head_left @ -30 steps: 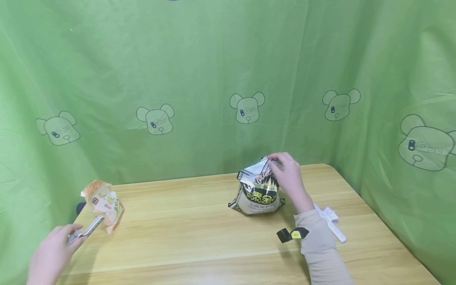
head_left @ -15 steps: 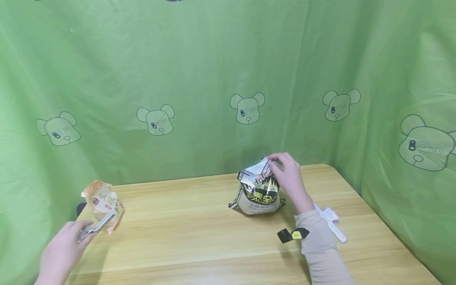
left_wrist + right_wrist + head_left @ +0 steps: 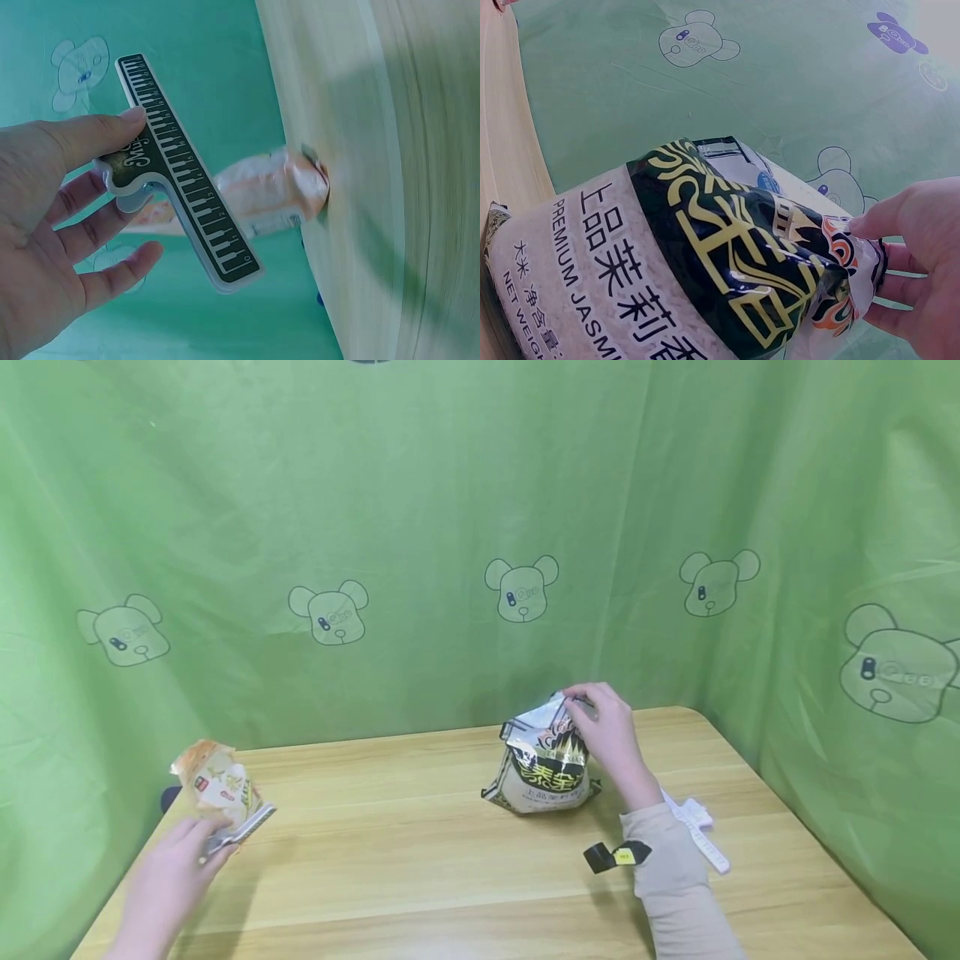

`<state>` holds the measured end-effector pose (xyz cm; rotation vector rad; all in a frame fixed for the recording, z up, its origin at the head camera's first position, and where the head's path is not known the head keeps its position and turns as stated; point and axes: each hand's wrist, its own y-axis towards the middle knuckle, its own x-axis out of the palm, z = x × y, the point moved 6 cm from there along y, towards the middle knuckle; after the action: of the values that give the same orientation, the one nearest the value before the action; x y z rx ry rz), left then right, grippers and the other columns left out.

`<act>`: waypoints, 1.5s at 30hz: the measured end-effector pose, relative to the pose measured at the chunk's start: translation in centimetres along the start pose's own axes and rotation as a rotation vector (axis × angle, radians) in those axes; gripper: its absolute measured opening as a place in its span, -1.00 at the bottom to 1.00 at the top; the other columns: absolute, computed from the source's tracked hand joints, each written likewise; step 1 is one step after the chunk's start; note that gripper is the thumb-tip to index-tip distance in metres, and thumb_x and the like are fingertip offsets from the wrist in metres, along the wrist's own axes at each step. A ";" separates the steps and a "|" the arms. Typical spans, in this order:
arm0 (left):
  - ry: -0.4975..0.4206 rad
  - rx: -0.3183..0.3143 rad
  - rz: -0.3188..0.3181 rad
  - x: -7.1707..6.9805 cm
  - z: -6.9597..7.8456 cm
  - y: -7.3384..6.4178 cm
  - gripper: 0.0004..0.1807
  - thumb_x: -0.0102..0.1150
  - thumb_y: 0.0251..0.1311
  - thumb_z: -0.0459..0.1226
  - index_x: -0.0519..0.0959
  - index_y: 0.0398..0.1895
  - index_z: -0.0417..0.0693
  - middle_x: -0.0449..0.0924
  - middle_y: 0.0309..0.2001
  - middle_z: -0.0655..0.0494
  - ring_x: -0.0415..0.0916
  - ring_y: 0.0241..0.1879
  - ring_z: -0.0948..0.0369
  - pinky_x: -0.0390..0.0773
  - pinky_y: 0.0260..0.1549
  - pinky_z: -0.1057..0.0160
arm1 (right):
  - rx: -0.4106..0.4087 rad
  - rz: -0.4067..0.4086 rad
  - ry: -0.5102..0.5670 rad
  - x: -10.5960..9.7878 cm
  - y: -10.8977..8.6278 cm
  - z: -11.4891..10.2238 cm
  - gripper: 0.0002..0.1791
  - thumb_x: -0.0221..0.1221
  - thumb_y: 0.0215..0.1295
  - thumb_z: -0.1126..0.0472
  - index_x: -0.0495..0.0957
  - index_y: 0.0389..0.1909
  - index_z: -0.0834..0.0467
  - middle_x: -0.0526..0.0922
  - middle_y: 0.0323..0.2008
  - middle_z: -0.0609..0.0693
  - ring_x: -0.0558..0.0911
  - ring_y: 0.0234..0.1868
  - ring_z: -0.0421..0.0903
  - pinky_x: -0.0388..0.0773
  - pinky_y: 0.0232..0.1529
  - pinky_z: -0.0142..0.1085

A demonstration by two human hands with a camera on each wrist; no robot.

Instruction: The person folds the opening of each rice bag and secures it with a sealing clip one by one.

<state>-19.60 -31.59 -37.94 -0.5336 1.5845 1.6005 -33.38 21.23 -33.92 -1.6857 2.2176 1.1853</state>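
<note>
My left hand (image 3: 168, 877) pinches a black-and-silver bag clip (image 3: 187, 165) printed with piano keys and ruler numbers, thumb on one lever and fingers behind it. In the head view the clip overlaps the lower edge of a small orange-and-white food packet (image 3: 225, 782), which stands near the table's left edge. My right hand (image 3: 609, 727) pinches the gathered top corner of a bag of jasmine rice (image 3: 630, 277). This bag stands upright on the table, its black band with yellow characters facing the head camera.
A white clip (image 3: 697, 831) with a long bar lies beside my right forearm. A black piece with a yellow label (image 3: 624, 856) sticks out from my right sleeve. Green cloth (image 3: 420, 527) with bear faces hangs behind and beside the wooden table (image 3: 405, 860).
My left hand has moved right with the clip, from left of the packet to in front of its lower part. The right hand and rice bag stay put.
</note>
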 end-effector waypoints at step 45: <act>-0.211 0.309 0.128 3.2 11.7 4.0 -0.58 0.54 -0.28 -0.38 0.64 -0.24 -0.11 0.63 -0.34 0.13 0.56 -0.34 0.20 0.64 -0.35 0.18 | -0.011 -0.005 0.001 0.1 0.0 0.2 -0.77 0.17 0.33 0.25 0.58 -0.04 0.23 0.59 0.02 0.20 0.55 0.11 0.18 0.46 0.23 0.12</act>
<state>-21.81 -19.06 -36.46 -0.0966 1.6878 1.4142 -33.47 21.30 -34.06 -1.6954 2.2097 1.1980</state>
